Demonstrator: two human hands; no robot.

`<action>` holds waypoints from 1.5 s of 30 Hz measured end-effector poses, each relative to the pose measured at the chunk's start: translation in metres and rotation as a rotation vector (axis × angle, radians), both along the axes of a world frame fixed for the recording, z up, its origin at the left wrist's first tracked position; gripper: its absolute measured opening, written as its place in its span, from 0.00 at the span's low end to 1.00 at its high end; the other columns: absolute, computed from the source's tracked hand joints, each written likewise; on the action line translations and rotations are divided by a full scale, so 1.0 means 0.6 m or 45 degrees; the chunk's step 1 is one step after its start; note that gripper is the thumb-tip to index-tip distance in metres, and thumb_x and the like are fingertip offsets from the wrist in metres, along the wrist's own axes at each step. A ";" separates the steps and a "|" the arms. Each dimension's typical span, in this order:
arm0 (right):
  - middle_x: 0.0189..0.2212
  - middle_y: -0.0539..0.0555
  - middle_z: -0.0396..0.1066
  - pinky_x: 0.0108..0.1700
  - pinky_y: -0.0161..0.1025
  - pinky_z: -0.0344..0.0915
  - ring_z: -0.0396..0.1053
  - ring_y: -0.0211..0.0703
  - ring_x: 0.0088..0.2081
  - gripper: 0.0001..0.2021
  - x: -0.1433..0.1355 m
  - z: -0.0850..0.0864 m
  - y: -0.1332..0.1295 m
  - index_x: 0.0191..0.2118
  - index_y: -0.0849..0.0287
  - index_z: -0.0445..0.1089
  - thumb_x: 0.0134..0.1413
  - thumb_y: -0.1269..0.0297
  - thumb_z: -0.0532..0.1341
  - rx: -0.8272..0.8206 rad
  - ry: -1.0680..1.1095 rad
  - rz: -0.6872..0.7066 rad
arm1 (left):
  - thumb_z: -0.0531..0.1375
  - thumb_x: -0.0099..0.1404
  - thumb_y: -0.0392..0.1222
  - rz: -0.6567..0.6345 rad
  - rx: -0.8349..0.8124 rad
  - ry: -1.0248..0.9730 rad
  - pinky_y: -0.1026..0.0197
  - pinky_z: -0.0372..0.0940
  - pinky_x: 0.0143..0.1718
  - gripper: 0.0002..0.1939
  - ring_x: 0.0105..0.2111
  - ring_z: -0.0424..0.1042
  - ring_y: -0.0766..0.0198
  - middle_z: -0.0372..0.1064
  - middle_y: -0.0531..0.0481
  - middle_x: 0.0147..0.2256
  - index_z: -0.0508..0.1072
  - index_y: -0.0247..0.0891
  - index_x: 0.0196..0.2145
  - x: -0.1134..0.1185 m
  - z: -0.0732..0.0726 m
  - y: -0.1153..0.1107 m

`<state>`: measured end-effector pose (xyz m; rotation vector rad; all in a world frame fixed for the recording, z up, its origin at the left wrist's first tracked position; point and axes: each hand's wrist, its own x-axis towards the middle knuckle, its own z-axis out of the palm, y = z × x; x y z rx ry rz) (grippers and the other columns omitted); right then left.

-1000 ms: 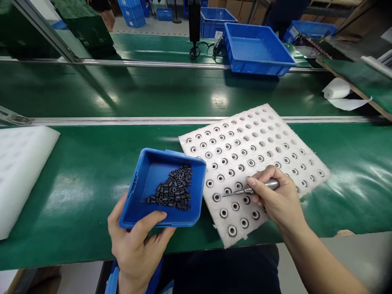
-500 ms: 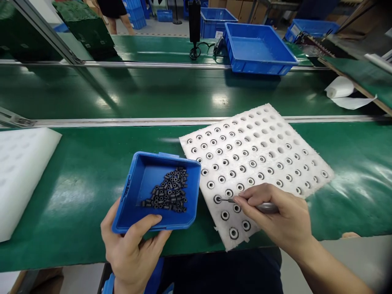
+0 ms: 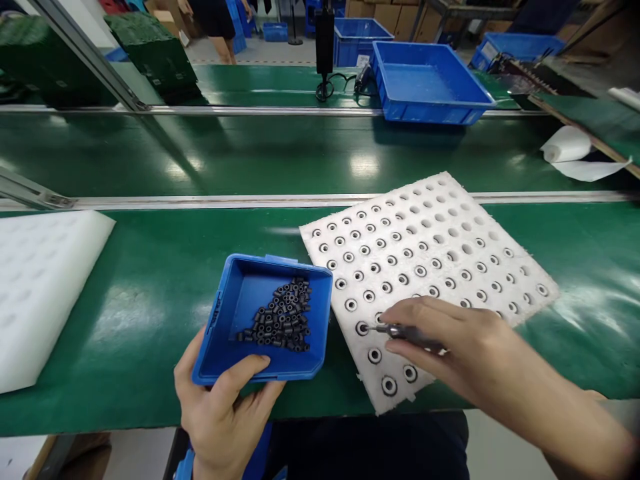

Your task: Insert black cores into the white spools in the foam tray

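My left hand grips the near edge of a small blue bin, thumb over the rim. Inside lies a heap of small black cylindrical sleeves. My right hand is closed round the handle of a thin-tipped hand tool, perhaps a screwdriver. The tool's tip meets a ring-shaped part near the left edge of a white foam tray. Many of the tray's holes hold metal rings with dark centres; several holes toward the back right hold none. My right hand covers part of the tray.
Another white foam block lies at the left on the green bench. Behind a pale rail runs a green belt surface. A large blue crate stands at the back, a white roll at the right. A person's legs show far back.
My right hand has shifted its hold on the tool, fingers straighter and the handle more covered. The tip stays at the same ring. The whole view has moved slightly.
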<state>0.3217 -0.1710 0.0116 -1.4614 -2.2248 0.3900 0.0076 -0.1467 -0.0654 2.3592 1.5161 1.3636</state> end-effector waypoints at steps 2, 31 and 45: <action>0.41 0.50 0.78 0.31 0.34 0.71 0.78 0.37 0.32 0.10 0.027 -0.003 -0.001 0.54 0.52 0.72 0.77 0.58 0.56 -0.061 -0.083 -0.025 | 0.75 0.59 0.30 -0.004 0.042 0.040 0.63 0.75 0.58 0.15 0.68 0.64 0.56 0.65 0.47 0.41 0.76 0.43 0.36 0.001 -0.003 0.001; 0.38 0.49 0.80 0.28 0.33 0.71 0.79 0.36 0.30 0.16 0.020 -0.012 -0.025 0.65 0.51 0.65 0.78 0.64 0.52 -0.235 -0.072 0.080 | 0.73 0.60 0.28 -0.066 0.026 0.050 0.66 0.75 0.58 0.15 0.68 0.64 0.61 0.60 0.48 0.68 0.75 0.43 0.37 0.018 0.004 0.005; 0.41 0.55 0.80 0.34 0.33 0.75 0.80 0.39 0.37 0.11 -0.015 -0.027 -0.033 0.56 0.60 0.69 0.72 0.74 0.58 0.089 0.133 0.136 | 0.76 0.55 0.28 -0.084 -0.010 0.149 0.41 0.80 0.57 0.19 0.72 0.60 0.42 0.51 0.55 0.75 0.79 0.49 0.38 0.018 0.000 -0.031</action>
